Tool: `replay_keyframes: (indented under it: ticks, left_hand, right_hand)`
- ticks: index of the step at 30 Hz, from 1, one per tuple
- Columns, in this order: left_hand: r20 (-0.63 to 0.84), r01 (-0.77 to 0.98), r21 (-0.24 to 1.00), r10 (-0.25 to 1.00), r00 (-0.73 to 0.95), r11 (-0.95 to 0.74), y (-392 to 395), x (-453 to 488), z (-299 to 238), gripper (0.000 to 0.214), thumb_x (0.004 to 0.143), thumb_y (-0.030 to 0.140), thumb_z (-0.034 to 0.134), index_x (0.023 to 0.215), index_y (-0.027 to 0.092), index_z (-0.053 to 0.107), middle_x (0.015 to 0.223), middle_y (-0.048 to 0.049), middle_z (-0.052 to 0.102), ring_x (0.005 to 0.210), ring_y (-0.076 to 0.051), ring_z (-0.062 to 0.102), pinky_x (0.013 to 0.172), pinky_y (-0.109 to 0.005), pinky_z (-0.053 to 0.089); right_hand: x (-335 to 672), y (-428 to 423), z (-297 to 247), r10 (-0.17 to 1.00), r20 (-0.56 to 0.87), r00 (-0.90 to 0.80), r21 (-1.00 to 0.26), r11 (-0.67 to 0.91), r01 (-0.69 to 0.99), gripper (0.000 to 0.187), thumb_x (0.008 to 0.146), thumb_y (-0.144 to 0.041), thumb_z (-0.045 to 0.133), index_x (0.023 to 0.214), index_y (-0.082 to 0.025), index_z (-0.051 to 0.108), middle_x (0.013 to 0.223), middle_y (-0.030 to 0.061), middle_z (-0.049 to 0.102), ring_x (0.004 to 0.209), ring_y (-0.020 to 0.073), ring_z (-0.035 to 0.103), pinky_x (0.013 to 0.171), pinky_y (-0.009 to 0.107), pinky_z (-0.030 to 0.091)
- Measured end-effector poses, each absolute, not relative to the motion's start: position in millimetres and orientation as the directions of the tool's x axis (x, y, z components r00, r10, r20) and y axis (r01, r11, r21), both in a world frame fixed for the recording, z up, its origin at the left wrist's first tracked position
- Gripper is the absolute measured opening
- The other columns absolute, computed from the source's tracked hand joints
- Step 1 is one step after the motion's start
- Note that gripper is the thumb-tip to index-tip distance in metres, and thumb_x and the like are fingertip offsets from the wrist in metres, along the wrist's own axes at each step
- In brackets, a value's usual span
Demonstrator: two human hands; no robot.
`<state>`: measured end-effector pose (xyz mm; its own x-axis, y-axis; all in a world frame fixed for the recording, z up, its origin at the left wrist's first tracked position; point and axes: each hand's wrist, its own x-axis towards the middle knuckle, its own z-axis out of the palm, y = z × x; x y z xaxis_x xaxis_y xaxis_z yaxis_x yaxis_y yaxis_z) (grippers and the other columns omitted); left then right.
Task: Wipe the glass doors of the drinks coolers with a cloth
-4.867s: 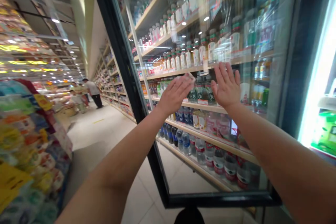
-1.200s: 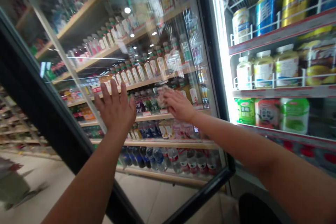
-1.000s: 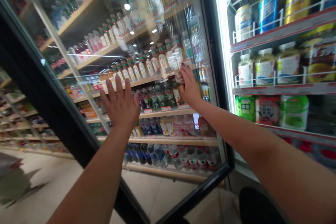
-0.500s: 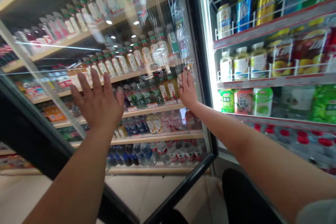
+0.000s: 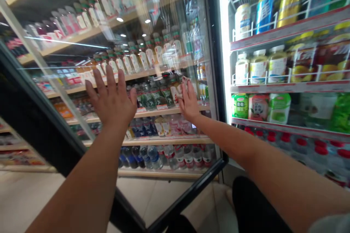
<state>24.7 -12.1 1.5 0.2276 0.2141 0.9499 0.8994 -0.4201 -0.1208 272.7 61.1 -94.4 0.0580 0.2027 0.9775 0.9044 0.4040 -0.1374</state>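
A glass fridge door (image 5: 164, 25) with a black frame stands swung open in front of me. My left hand (image 5: 112, 98) lies flat against the glass with its fingers spread and holds nothing. My right hand (image 5: 188, 102) presses a small crumpled white cloth (image 5: 181, 86) against the glass near the hinge side. Through the pane I see aisle shelves with rows of bottles (image 5: 142, 58).
The lit open fridge (image 5: 287, 87) at the right holds cans, jars and green cartons on wire-fronted shelves, with red-capped bottles below. The door's black bottom frame (image 5: 188, 193) slants over the tiled floor. Something dark (image 5: 254, 207) is low beside the fridge.
My right hand with the cloth has moved over the glass, up toward the hinge side and then down again. My left hand has stayed flat on the pane. Earlier the hands had swapped roles.
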Motion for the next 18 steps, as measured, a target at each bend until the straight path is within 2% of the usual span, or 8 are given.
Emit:
replay_keyframes:
  ticks: [2, 7, 9, 13, 18]
  left_hand:
    - [0.949, 0.891, -0.108, 0.22, 0.224, -0.441, -14, 25, 2, 0.072, 0.098, 0.049, 0.041, 0.162, 0.018, 0.029, 0.17, 0.0, 0.009, 0.158, -0.029, -0.004, 0.129, -0.06, -0.006]
    - [0.944, 0.884, -0.098, 0.239, 0.229, -0.458, -14, 24, 2, 0.073, 0.096, 0.048, 0.041, 0.162, 0.017, 0.028, 0.17, 0.0011, 0.006, 0.157, -0.027, -0.008, 0.128, -0.058, -0.008]
    - [0.943, 0.89, -0.11, 0.237, 0.235, -0.443, -13, 24, 2, 0.073, 0.097, 0.047, 0.039, 0.162, 0.016, 0.028, 0.171, 0.0, 0.005, 0.157, -0.027, -0.008, 0.128, -0.06, -0.007]
    - [0.946, 0.898, -0.134, 0.215, 0.241, -0.418, -12, 25, 1, 0.071, 0.098, 0.046, 0.038, 0.161, 0.015, 0.029, 0.171, -0.002, 0.007, 0.157, -0.027, -0.008, 0.128, -0.062, -0.005]
    - [0.952, 0.891, -0.119, 0.204, 0.228, -0.437, -11, 25, 1, 0.07, 0.099, 0.047, 0.042, 0.16, 0.015, 0.032, 0.17, -0.0027, 0.01, 0.158, -0.029, -0.003, 0.128, -0.063, -0.004]
  right_hand:
    - [275, 61, -96, 0.232, 0.968, 0.097, -0.181, 0.377, 0.908, 0.069, 0.101, -0.027, 0.033, 0.165, -0.023, 0.006, 0.171, 0.0094, 0.009, 0.16, 0.0238, 0.006, 0.128, 0.054, 0.028]
    - [271, 73, -39, 0.247, 0.927, 0.283, -0.354, 0.325, 0.877, 0.067, 0.103, -0.026, 0.028, 0.164, -0.009, 0.009, 0.169, 0.018, 0.008, 0.159, 0.0327, 0.004, 0.127, 0.061, 0.026]
    - [267, 70, -38, 0.249, 0.935, 0.253, -0.331, 0.355, 0.874, 0.065, 0.103, -0.026, 0.027, 0.164, -0.011, 0.012, 0.17, 0.0159, 0.01, 0.159, 0.0318, 0.005, 0.127, 0.06, 0.025]
    - [267, 58, -71, 0.225, 0.973, 0.055, -0.149, 0.424, 0.893, 0.064, 0.102, -0.026, 0.031, 0.164, -0.016, 0.016, 0.17, 0.0126, 0.014, 0.159, 0.0268, 0.009, 0.129, 0.055, 0.025]
    - [257, 64, -44, 0.196, 0.959, 0.205, -0.268, 0.387, 0.882, 0.062, 0.103, -0.026, 0.026, 0.163, -0.015, 0.018, 0.168, 0.0152, 0.018, 0.159, 0.0277, 0.011, 0.127, 0.056, 0.027]
